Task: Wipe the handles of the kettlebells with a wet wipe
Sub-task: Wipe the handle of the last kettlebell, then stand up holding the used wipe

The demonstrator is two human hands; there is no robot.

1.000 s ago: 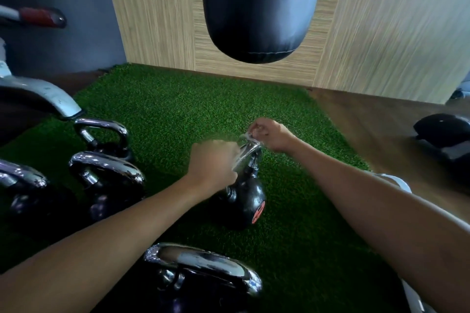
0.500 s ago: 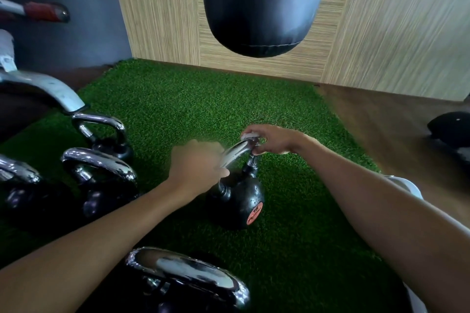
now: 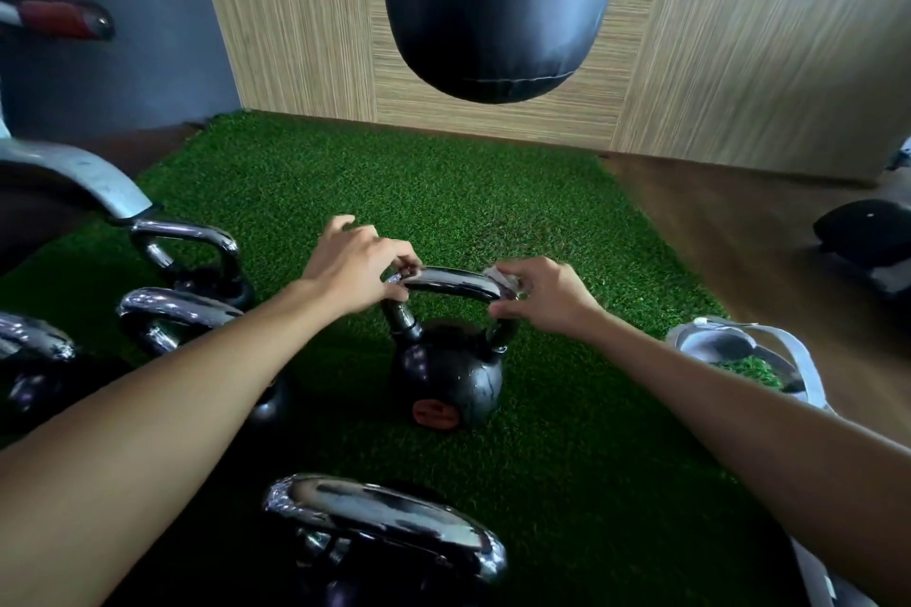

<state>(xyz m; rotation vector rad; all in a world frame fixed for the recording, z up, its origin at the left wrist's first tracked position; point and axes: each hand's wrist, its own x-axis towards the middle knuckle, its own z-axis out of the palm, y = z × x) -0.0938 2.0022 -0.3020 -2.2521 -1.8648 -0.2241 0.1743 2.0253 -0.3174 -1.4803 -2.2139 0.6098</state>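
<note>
A small black kettlebell (image 3: pixel 446 382) stands upright near the middle of the green turf mat (image 3: pixel 394 192), its chrome handle (image 3: pixel 448 283) arching across between both hands. The left hand (image 3: pixel 352 271) pinches the left end of the handle with thumb and fingertips, the other fingers lifted and spread. The right hand (image 3: pixel 547 296) is closed around the right end, pressing a crumpled wet wipe (image 3: pixel 505 281) against the metal; only a pale scrap of it shows past the fingers.

To the left, three more kettlebells crowd the mat's edge: one at the back (image 3: pixel 197 256), one just in front of it (image 3: pixel 172 315) partly under the left forearm, and a third (image 3: pixel 34 360) cut off by the frame. A larger one (image 3: pixel 389 532) sits close in front, its handle well apart from the small one. A grey metal machine arm (image 3: pixel 84 177) curves down over the back left corner.

Beyond the small kettlebell the turf lies open up to the wood-panelled wall (image 3: pixel 296 15), though a dark punching bag (image 3: pixel 498 0) hangs above that stretch. The mat's right edge meets brown wooden floor (image 3: pixel 715 232), where a dark object (image 3: pixel 867 237) sits well apart. A pale strap-like item (image 3: pixel 769 350) lies at the mat's right border, just beside the right forearm.
</note>
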